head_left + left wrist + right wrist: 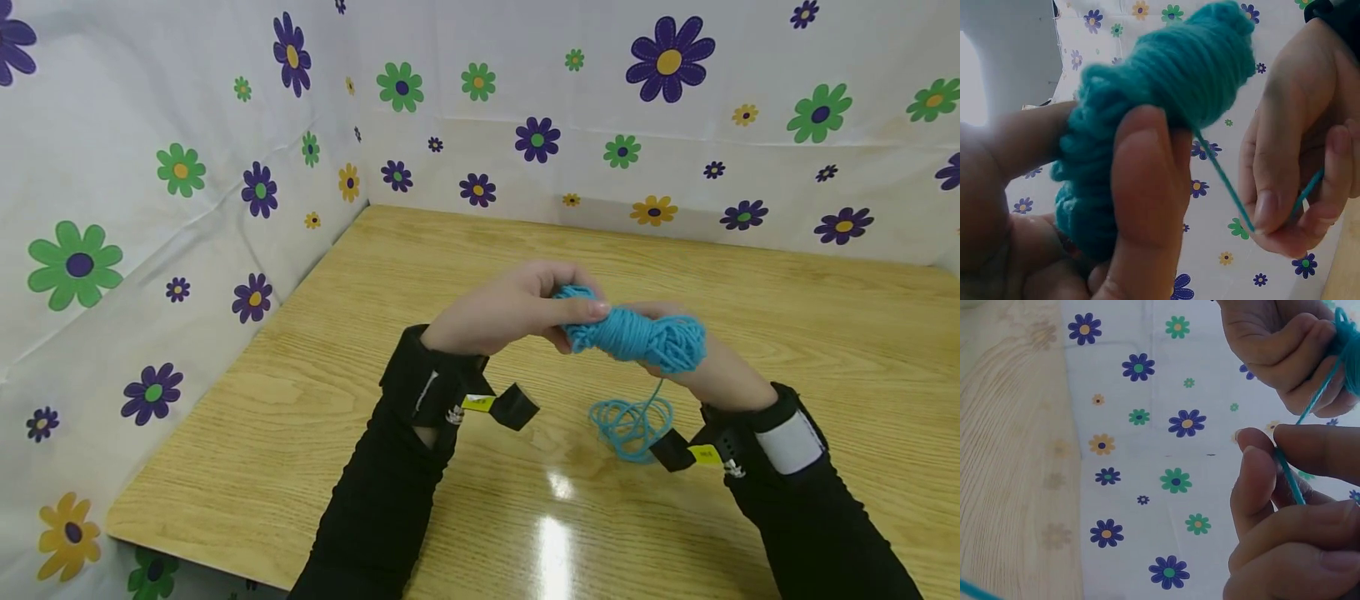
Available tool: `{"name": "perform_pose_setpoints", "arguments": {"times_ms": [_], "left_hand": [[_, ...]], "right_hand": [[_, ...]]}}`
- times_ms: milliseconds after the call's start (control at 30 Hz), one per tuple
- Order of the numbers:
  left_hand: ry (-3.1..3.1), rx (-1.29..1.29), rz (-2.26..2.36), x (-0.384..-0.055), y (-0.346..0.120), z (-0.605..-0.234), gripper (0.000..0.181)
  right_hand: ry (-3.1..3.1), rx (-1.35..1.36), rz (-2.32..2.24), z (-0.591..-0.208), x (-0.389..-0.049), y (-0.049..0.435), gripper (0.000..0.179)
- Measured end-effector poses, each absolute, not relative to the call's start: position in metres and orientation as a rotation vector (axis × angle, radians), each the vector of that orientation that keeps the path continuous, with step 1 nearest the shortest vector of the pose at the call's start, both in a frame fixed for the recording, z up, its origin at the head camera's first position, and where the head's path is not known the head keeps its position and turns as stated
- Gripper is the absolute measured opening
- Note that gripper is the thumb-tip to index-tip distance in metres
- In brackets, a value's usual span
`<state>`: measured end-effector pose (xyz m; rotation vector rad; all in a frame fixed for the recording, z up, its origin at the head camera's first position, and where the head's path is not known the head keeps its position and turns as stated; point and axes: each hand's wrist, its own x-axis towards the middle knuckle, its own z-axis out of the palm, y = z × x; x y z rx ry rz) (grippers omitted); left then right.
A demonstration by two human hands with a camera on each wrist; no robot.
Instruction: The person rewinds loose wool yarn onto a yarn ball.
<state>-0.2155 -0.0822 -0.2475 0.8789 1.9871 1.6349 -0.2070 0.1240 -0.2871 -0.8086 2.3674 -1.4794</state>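
Observation:
A bundle of blue yarn (pixel 630 333), wound tight round its middle with loops bulging at both ends, is held above the table. My left hand (pixel 513 310) grips one end of it, thumb on the near side. Partly hidden behind the bundle in the head view is my right hand (pixel 712 375). The left wrist view shows that right hand (pixel 1288 144) pinching a single yarn strand (pixel 1222 172) that runs taut from the bundle's middle. In the right wrist view the strand (pixel 1289 477) passes between thumb and fingers. Loose yarn loops (pixel 630 425) lie on the table below.
The wooden table (pixel 300 400) has its left edge beside a white flowered cloth (pixel 217 50), which also hangs along the back. Black straps with small camera mounts (pixel 513 407) sit on both wrists. Light glares off the table's near part.

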Motion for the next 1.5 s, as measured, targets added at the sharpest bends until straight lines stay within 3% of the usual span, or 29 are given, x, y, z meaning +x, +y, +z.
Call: {"name": "perform_pose_setpoints", "arguments": {"times_ms": [100,300,800,1500], "left_hand": [[1.992,0.924,1.557,-0.215,-0.083,-0.247,0.011],[2.016,0.977,1.435,-0.215,-0.082,-0.249,0.012],[2.227,0.858,1.283,-0.22,-0.08,-0.255,0.017],[2.41,0.616,1.616,-0.226,-0.079,-0.26,0.021]], "right_hand": [[2.327,-0.937,-1.571,-0.287,-0.206,0.131,0.02],[2.394,-0.784,-1.512,-0.283,-0.207,0.135,0.027],[2.431,-0.792,-1.61,-0.276,-0.201,0.141,0.022],[2.404,-0.856,-1.735,-0.268,-0.184,0.133,0.02]]}}
